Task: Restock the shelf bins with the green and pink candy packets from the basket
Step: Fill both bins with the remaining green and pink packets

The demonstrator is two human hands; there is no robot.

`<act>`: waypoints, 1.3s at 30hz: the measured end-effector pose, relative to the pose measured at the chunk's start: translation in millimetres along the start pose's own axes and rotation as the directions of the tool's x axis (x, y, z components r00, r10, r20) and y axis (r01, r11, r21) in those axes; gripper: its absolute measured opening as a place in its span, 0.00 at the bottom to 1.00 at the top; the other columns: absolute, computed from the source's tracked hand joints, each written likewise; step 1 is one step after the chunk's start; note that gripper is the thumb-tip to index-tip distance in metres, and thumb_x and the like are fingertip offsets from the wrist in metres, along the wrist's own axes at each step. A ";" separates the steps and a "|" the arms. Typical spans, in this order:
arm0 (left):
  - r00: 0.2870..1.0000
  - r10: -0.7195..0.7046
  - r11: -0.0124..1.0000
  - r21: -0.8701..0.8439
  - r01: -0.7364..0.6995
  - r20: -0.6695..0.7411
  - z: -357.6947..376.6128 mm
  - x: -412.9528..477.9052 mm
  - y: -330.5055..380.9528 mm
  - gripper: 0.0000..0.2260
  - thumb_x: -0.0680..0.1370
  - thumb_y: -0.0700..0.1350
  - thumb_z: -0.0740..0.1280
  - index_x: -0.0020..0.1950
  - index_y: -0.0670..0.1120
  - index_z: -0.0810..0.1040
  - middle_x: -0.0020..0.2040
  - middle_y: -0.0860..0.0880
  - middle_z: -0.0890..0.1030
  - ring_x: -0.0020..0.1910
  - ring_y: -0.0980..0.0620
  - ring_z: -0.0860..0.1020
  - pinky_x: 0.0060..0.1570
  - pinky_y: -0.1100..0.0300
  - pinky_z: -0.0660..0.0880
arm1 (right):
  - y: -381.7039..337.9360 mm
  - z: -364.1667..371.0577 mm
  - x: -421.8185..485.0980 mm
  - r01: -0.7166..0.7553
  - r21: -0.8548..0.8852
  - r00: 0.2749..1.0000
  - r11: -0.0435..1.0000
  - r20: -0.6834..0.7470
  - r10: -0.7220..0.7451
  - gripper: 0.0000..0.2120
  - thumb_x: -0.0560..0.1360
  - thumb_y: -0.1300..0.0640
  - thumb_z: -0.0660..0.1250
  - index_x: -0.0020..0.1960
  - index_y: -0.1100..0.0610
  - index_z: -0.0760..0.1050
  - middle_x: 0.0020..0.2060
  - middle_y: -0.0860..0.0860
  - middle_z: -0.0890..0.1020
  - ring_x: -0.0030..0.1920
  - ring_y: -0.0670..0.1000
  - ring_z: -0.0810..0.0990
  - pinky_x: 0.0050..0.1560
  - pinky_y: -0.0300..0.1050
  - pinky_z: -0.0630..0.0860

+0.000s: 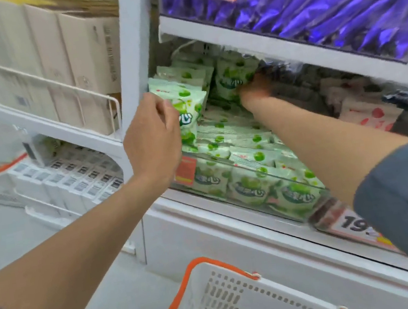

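My left hand (152, 138) grips an upright green candy packet (186, 112) at the left end of the clear shelf bin (292, 178). Deep at the back of the same bin, my right hand (254, 89) holds another green packet (232, 77) that stands upright against the rear. Several green packets (239, 149) lie stacked flat through the bin, and more show behind its clear front. Pink packets (373, 115) sit in the neighbouring bin to the right. The white basket (217, 294) with an orange rim stands below on the floor, its visible part holding nothing.
Purple foil bags (320, 1) fill the shelf above, close over my right hand. A white shelf post (132, 46) rises just left of the bin. Cardboard boxes (84, 56) and white cartons (69, 175) sit on racks to the left. A price tag (354, 225) hangs on the shelf edge.
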State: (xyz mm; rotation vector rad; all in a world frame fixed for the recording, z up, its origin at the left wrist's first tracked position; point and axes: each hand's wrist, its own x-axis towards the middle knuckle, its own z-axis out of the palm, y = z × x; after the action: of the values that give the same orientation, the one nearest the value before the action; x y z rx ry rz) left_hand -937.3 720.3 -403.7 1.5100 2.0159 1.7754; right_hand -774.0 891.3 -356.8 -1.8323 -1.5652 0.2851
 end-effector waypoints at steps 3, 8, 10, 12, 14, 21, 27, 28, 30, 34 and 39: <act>1.000 0.018 1.000 -0.018 -0.019 -0.013 1.1 -0.2 -0.4 0.10 0.83 0.49 0.54 0.46 0.47 0.69 0.32 0.54 0.70 0.31 0.57 0.69 0.32 0.55 0.61 | 1.1 18.9 3.2 -0.075 -0.107 0.997 0.991 0.004 0.076 0.25 0.81 0.58 0.59 0.75 0.64 0.58 0.72 0.59 0.66 0.70 0.58 0.68 0.67 0.47 0.69; 0.999 0.028 1.000 -0.013 -0.029 -0.017 2.3 -1.3 -0.1 0.10 0.83 0.49 0.55 0.45 0.47 0.68 0.32 0.55 0.70 0.30 0.56 0.69 0.32 0.55 0.61 | 2.3 30.6 -2.6 -0.074 -0.093 0.994 0.993 0.071 0.081 0.19 0.79 0.56 0.58 0.67 0.63 0.69 0.61 0.57 0.76 0.59 0.58 0.76 0.55 0.49 0.76; 0.999 0.038 0.999 -0.010 -0.038 -0.025 2.8 -2.5 -0.3 0.09 0.83 0.48 0.55 0.44 0.48 0.68 0.32 0.55 0.70 0.31 0.56 0.69 0.32 0.55 0.61 | 4.6 28.9 -2.6 -0.099 -0.063 0.995 0.993 0.019 0.100 0.21 0.79 0.54 0.59 0.68 0.62 0.70 0.63 0.59 0.75 0.61 0.60 0.76 0.57 0.50 0.76; 0.998 0.049 0.999 -0.007 -0.049 -0.041 2.6 -3.4 -1.1 0.09 0.83 0.48 0.55 0.44 0.48 0.68 0.32 0.55 0.70 0.31 0.56 0.69 0.32 0.55 0.62 | 5.9 27.4 -4.8 -0.095 -0.059 0.995 0.994 0.012 0.096 0.20 0.80 0.53 0.57 0.67 0.63 0.71 0.63 0.59 0.75 0.61 0.60 0.76 0.55 0.48 0.74; 0.996 0.061 0.998 0.003 -0.060 -0.061 1.3 -3.6 -0.3 0.09 0.83 0.48 0.55 0.44 0.48 0.68 0.32 0.55 0.70 0.31 0.56 0.68 0.32 0.55 0.61 | 5.9 24.9 -10.1 -0.085 -0.055 0.996 0.995 0.009 0.085 0.21 0.80 0.51 0.57 0.67 0.63 0.71 0.63 0.60 0.75 0.61 0.60 0.76 0.56 0.48 0.73; 0.994 0.104 0.991 -0.087 -0.102 0.022 -4.0 -32.9 31.9 0.09 0.82 0.46 0.56 0.43 0.47 0.68 0.31 0.54 0.69 0.29 0.55 0.67 0.30 0.54 0.62 | 7.9 -27.8 -86.8 0.243 0.001 0.969 0.970 -0.045 -0.242 0.17 0.75 0.58 0.63 0.63 0.60 0.73 0.56 0.55 0.76 0.54 0.54 0.75 0.57 0.45 0.72; 0.934 -0.110 0.987 -0.072 0.143 0.340 1.2 -94.4 52.8 0.08 0.81 0.48 0.57 0.45 0.47 0.71 0.35 0.51 0.74 0.35 0.48 0.73 0.36 0.52 0.67 | 51.4 -78.0 -193.8 0.409 0.154 0.909 0.899 0.021 -0.417 0.11 0.74 0.63 0.62 0.54 0.55 0.78 0.44 0.47 0.79 0.39 0.47 0.74 0.40 0.40 0.70; 0.889 -0.160 0.984 -0.004 0.179 0.429 2.9 -106.1 50.1 0.09 0.80 0.48 0.58 0.42 0.47 0.71 0.36 0.50 0.75 0.38 0.46 0.73 0.38 0.51 0.67 | 68.3 -78.8 -209.2 0.389 0.145 0.915 0.910 0.057 -0.400 0.11 0.73 0.64 0.62 0.52 0.55 0.78 0.43 0.48 0.80 0.40 0.48 0.75 0.41 0.42 0.71; 0.747 -0.248 0.969 0.162 0.188 0.617 8.7 -130.2 41.4 0.11 0.79 0.45 0.59 0.37 0.44 0.73 0.36 0.46 0.76 0.41 0.41 0.75 0.39 0.51 0.67 | 108.3 -74.1 -238.4 0.341 0.069 0.919 0.938 0.188 -0.348 0.11 0.72 0.63 0.62 0.51 0.54 0.79 0.43 0.50 0.82 0.43 0.52 0.78 0.45 0.46 0.75; 0.406 -0.452 0.892 0.394 0.223 0.794 22.0 -192.0 9.6 0.12 0.78 0.43 0.61 0.43 0.37 0.80 0.41 0.40 0.80 0.37 0.44 0.74 0.36 0.58 0.69 | 205.4 -53.7 -296.9 0.210 -0.180 0.797 0.961 0.601 -0.061 0.11 0.74 0.59 0.63 0.55 0.53 0.77 0.51 0.51 0.81 0.52 0.54 0.79 0.52 0.49 0.76; 0.118 -0.565 0.824 0.553 0.119 0.817 38.6 -256.2 -18.8 0.09 0.78 0.41 0.61 0.41 0.41 0.78 0.43 0.41 0.82 0.31 0.50 0.73 0.28 0.63 0.69 | 314.2 -27.6 -363.3 0.197 -0.375 0.335 0.906 0.894 0.297 0.07 0.79 0.61 0.62 0.46 0.63 0.76 0.43 0.57 0.76 0.42 0.56 0.75 0.51 0.50 0.72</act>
State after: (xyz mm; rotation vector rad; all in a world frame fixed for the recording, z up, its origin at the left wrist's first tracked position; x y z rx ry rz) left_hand -792.5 578.0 -565.8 1.3795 1.6493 -0.0263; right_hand -602.9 535.0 -631.0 -2.1761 -2.5095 1.3880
